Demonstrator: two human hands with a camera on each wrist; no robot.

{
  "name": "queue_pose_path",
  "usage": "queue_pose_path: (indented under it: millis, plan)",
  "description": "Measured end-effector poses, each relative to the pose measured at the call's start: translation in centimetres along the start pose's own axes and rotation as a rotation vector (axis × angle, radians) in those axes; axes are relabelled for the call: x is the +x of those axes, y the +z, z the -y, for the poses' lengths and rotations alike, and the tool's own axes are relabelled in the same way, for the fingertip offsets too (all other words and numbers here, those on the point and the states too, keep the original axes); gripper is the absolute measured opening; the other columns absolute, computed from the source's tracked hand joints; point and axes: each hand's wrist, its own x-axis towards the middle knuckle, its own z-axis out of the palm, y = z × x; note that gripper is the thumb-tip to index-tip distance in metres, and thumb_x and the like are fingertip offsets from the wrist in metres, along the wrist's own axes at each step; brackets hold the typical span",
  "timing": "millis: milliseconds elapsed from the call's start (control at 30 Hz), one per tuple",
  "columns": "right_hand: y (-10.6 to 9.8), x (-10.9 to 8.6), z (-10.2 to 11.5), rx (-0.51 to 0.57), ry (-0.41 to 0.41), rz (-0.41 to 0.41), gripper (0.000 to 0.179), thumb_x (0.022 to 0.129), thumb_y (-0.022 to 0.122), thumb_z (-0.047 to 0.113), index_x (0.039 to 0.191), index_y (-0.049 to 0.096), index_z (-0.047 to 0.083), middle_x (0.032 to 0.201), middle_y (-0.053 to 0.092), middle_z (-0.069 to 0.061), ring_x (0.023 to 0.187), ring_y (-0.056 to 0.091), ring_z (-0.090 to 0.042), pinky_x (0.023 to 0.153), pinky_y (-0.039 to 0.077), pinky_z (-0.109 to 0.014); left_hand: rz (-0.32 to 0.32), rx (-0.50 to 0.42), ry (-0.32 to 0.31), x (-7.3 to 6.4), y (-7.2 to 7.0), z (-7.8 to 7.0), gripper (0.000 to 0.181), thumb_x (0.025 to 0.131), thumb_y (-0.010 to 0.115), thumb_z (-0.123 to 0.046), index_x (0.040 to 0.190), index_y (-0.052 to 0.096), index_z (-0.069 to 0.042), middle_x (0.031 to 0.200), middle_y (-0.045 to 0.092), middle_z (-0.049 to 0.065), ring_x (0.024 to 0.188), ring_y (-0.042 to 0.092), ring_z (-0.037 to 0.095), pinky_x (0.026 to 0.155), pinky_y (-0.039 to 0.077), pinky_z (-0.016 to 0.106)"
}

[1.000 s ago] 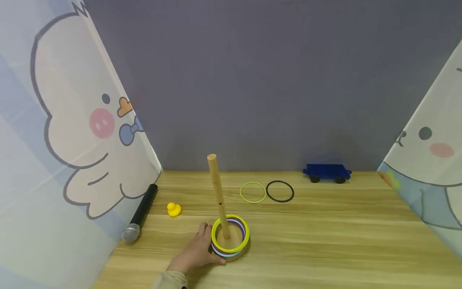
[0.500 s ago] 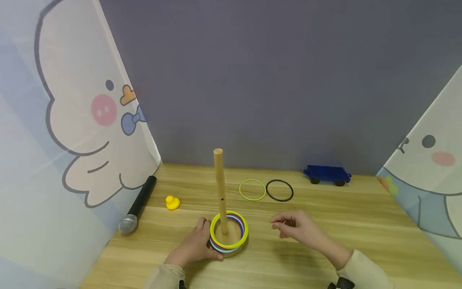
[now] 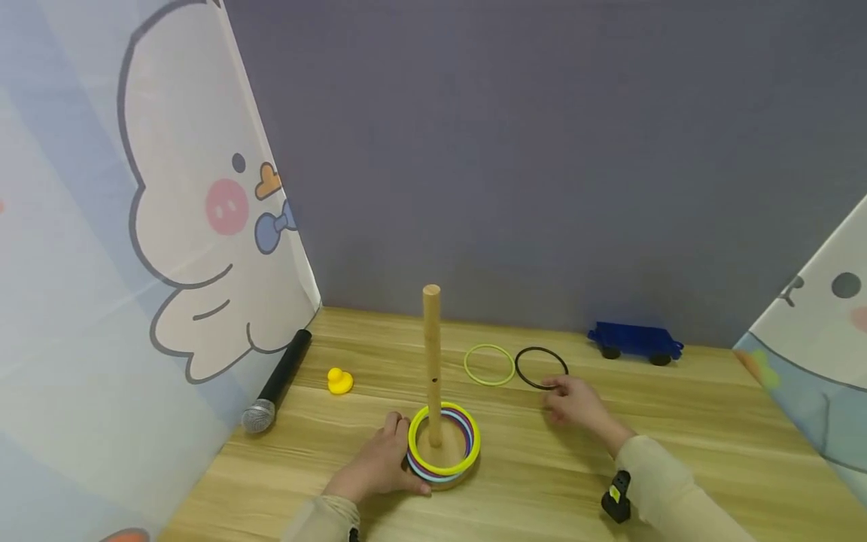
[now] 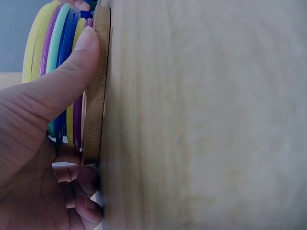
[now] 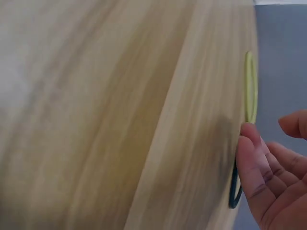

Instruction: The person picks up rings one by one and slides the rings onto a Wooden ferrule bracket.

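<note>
A wooden ring-toss stand with an upright peg (image 3: 432, 339) stands on the table, several coloured rings stacked around the peg above its round base (image 4: 97, 86). The uppermost is a yellow ring (image 3: 477, 440). My left hand (image 3: 379, 463) grips the stand's left side, thumb across the lower rings and base, other fingers curled at the opposite side. Farther right, my right hand (image 3: 576, 406) is at the near edge of a black ring (image 3: 538, 348) lying flat. The right wrist view shows its thumb apart from the fingers, which partly hide that ring. A lime-green ring (image 3: 489, 385) lies just left of it.
A yellow toy duck (image 3: 340, 382) and a black microphone (image 3: 281, 380) lie to the left. At the back right stands a blue toy wagon (image 3: 637, 341), close to the grey backdrop (image 3: 515, 173). Cartoon-printed cloth panels (image 3: 183, 248) flank the wooden table (image 3: 528, 489).
My right hand came into view from the right, then moved forward to the black ring. My left hand stays on the stand. The head view has shifted slightly.
</note>
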Motion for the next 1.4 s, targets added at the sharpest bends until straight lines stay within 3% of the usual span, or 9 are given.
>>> queue_pose_path:
  millis: [200,400,500,700,800,967,1167,1400]
  plan:
    - [0.1,0.7,-1.0,-0.119,0.017,0.008,0.054,0.093,0.060,0.012,0.141,0.044,-0.005,0.078,0.065,-0.007,0.047,0.051,-0.017,0.046,0.048,-0.033,0.014,-0.001,-0.005,0.1,0.1,-0.2,0.106,0.061,0.084,-0.060,0.133,0.039,0.003,0.121,0.037,0.012,0.099,0.050,0.026,0.089,0.050,0.046]
    - [0.0,0.8,-1.9,-0.153,0.075,0.028,0.054,0.092,0.059,0.012,0.142,0.045,-0.001,0.044,0.037,0.002,0.037,0.031,-0.011,0.039,0.034,-0.024,0.018,0.007,-0.019,0.1,-0.1,-0.1,0.106,0.061,0.085,-0.059,0.134,0.038,0.004,0.123,0.036,0.013,0.101,0.050,0.029,0.090,0.050,0.047]
    - [-0.4,0.3,-2.4,-0.149,0.089,0.006,0.045,0.090,0.059,0.011,0.133,0.051,-0.001,0.045,0.037,0.002,0.038,0.031,-0.010,0.039,0.033,-0.023,0.019,0.015,-0.019,0.1,0.1,-0.1,0.108,0.061,0.085,-0.059,0.134,0.038,0.004,0.125,0.036,0.015,0.103,0.050,0.031,0.089,0.050,0.049]
    - [-1.4,-1.3,-3.4,-0.238,0.015,-0.027,0.008,0.093,0.061,0.012,0.092,0.059,0.005,0.051,0.042,0.000,0.040,0.038,-0.012,0.041,0.037,-0.026,0.017,-0.013,-0.024,0.0,0.1,-0.3,0.106,0.061,0.086,-0.057,0.134,0.039,0.005,0.126,0.036,0.017,0.106,0.050,0.034,0.092,0.049,0.052]
    - [-1.9,-2.3,-3.9,-0.282,-0.009,-0.036,0.016,0.094,0.059,0.012,0.080,0.055,0.007,0.051,0.042,-0.001,0.041,0.040,-0.013,0.044,0.038,-0.029,0.013,-0.019,-0.023,0.0,0.1,-0.2,0.105,0.061,0.086,-0.056,0.134,0.039,0.005,0.125,0.037,0.016,0.106,0.050,0.033,0.093,0.048,0.051]
    - [-2.7,-4.0,-4.5,-0.305,0.027,-0.029,0.028,0.094,0.058,0.010,0.067,0.049,0.008,0.050,0.041,-0.001,0.041,0.042,-0.014,0.043,0.040,-0.029,0.015,-0.017,-0.010,0.0,0.1,-0.1,0.101,0.062,0.085,-0.057,0.131,0.041,0.002,0.118,0.037,0.009,0.099,0.050,0.025,0.089,0.050,0.046]
    - [-3.6,-5.6,-5.3,-0.258,0.132,-0.013,0.031,0.092,0.059,0.005,0.064,0.045,0.008,0.054,0.045,-0.003,0.045,0.044,-0.015,0.043,0.043,-0.027,0.017,-0.023,-0.008,-0.1,0.2,-0.1,0.100,0.062,0.085,-0.056,0.131,0.041,0.002,0.117,0.036,0.008,0.098,0.049,0.024,0.089,0.050,0.046]
    - [-4.7,-7.0,-5.8,-0.306,0.153,-0.024,0.014,0.084,0.062,-0.004,0.079,0.050,0.001,0.066,0.052,-0.008,0.051,0.052,-0.018,0.047,0.049,-0.030,0.019,-0.022,-0.012,-0.1,0.0,-0.3,0.098,0.062,0.085,-0.055,0.129,0.042,0.001,0.114,0.036,0.007,0.095,0.048,0.022,0.087,0.051,0.043]
